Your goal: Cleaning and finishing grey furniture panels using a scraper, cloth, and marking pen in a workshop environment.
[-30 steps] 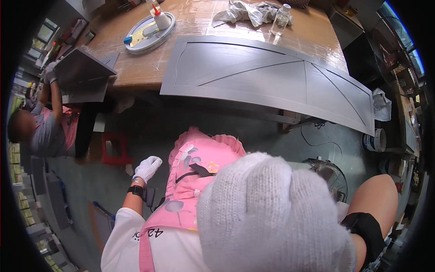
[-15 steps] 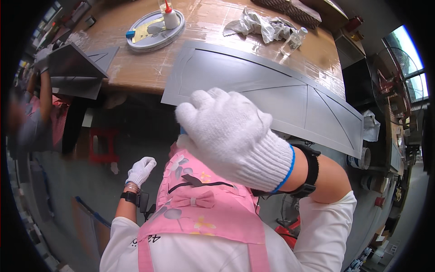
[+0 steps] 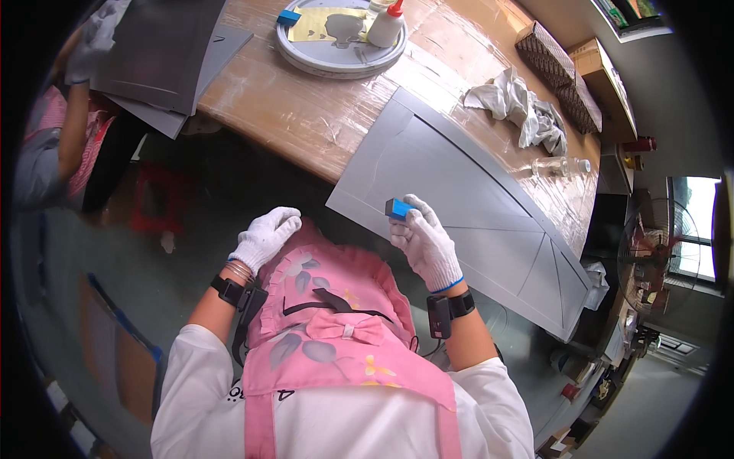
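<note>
My right hand (image 3: 424, 243), in a white knit glove, grips a small blue block (image 3: 397, 209) against the near edge of a large grey sheet (image 3: 466, 206) that lies on the wooden table and overhangs it. My left hand (image 3: 264, 239), also gloved, rests curled on the top of my pink floral apron (image 3: 329, 306), holding nothing that I can see. Both wrists wear black bands.
A round white tray (image 3: 336, 50) with a white squeeze bottle (image 3: 384, 24) and a yellow sheet stands at the table's far side. Crumpled white cloths (image 3: 520, 107) and a clear bottle (image 3: 556, 166) lie right. Another person (image 3: 53, 145) handles dark grey sheets (image 3: 164, 53) at left.
My right hand has dropped from close in front of the camera down to the grey sheet's near edge, now with the blue block. My view has swung right.
</note>
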A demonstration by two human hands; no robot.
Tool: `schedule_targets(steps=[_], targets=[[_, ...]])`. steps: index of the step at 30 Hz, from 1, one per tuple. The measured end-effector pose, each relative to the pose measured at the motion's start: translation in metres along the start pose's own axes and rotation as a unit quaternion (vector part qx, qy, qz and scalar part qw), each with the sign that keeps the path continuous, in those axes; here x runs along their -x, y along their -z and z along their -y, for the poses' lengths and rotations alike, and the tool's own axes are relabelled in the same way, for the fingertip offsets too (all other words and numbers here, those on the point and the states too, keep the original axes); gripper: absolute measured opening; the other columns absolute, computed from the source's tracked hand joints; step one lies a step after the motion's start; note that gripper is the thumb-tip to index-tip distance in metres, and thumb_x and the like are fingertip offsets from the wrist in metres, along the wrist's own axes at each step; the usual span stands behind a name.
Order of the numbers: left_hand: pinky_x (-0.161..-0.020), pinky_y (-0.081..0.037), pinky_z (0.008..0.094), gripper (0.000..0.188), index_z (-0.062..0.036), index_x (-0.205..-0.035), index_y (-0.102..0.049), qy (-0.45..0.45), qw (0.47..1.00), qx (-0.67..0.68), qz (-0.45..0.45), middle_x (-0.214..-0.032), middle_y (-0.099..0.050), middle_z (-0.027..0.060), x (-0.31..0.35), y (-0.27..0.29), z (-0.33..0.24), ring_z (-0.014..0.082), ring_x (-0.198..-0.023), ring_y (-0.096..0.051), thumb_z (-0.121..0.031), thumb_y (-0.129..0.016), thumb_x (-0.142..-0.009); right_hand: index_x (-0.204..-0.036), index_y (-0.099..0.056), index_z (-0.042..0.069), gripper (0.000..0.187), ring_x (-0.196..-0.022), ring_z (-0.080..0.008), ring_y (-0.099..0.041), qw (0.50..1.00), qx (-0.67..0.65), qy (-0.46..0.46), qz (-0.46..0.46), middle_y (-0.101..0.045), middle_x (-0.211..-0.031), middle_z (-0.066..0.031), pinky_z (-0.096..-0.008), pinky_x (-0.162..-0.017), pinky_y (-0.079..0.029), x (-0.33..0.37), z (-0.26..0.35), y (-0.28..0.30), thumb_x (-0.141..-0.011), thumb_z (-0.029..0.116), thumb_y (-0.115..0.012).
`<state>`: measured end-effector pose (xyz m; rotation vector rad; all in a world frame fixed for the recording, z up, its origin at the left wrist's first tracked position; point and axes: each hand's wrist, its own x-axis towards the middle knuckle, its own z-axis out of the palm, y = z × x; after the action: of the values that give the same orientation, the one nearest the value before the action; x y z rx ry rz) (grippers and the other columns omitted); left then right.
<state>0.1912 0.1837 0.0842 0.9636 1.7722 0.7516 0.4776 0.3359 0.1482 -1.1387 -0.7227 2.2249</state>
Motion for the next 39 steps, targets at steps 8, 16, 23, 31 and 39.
schedule_targets(steps=[8, 16, 23, 31, 39], targets=[[-0.087, -0.053, 0.0298, 0.039, 0.0000, -0.125, -0.059, 0.008, 0.984, 0.170, 0.057, -0.101, -0.067, 0.0076, -0.043, -0.015, -0.009, 0.0138, -0.095, -0.063, -0.032, -0.056, -0.101, -0.133, -0.048, 0.005, 0.040, -0.091, -0.0199, -0.063, 0.997, -0.063, -0.001, -0.036, -0.060, -0.111, -0.0087, -0.0345, -0.079, -0.054, -0.018, -0.007, 0.001, -0.096, 0.016, -0.062], [-0.092, -0.051, 0.0319, 0.048, -0.0009, -0.125, -0.059, 0.047, 0.990, 0.111, 0.078, -0.111, -0.069, 0.0108, -0.051, -0.026, -0.025, 0.0184, -0.105, -0.065, -0.040, -0.062, -0.097, -0.135, -0.049, 0.002, 0.041, -0.092, -0.0180, -0.063, 0.999, -0.010, 0.008, -0.052, -0.061, -0.112, -0.0109, -0.0320, -0.083, -0.055, -0.030, -0.008, -0.003, -0.096, 0.010, -0.060], [-0.095, -0.050, 0.0335, 0.049, -0.0002, -0.124, -0.059, 0.050, 0.986, 0.142, 0.066, -0.113, -0.069, 0.0132, -0.054, -0.039, -0.021, 0.0217, -0.108, -0.065, -0.041, -0.061, -0.097, -0.122, -0.059, 0.002, 0.045, -0.101, -0.0301, -0.065, 0.777, 0.526, 0.346, 0.018, -0.064, -0.113, -0.0144, -0.0381, -0.086, -0.055, -0.053, -0.012, 0.000, -0.079, -0.007, -0.067], [-0.091, -0.051, 0.0316, 0.046, 0.0006, -0.123, -0.060, 0.053, 0.984, 0.168, 0.037, -0.109, -0.068, 0.0102, -0.054, -0.050, -0.013, 0.0177, -0.102, -0.064, -0.037, -0.061, -0.098, -0.121, -0.059, 0.005, 0.058, -0.106, -0.0375, -0.061, 0.594, 0.684, 0.418, 0.071, -0.061, -0.118, -0.0179, -0.0457, -0.090, -0.050, -0.059, -0.006, 0.005, -0.065, -0.008, -0.066], [-0.085, -0.052, 0.0291, 0.047, 0.0010, -0.125, -0.059, 0.044, 0.984, 0.171, 0.025, -0.101, -0.068, 0.0055, -0.052, -0.051, -0.019, 0.0125, -0.091, -0.062, -0.038, -0.059, -0.100, -0.123, -0.060, 0.006, 0.051, -0.104, -0.0350, -0.062, 0.536, 0.728, 0.414, 0.105, -0.061, -0.120, -0.0164, -0.0437, -0.089, -0.050, -0.062, -0.011, 0.001, -0.072, 0.001, -0.066]])
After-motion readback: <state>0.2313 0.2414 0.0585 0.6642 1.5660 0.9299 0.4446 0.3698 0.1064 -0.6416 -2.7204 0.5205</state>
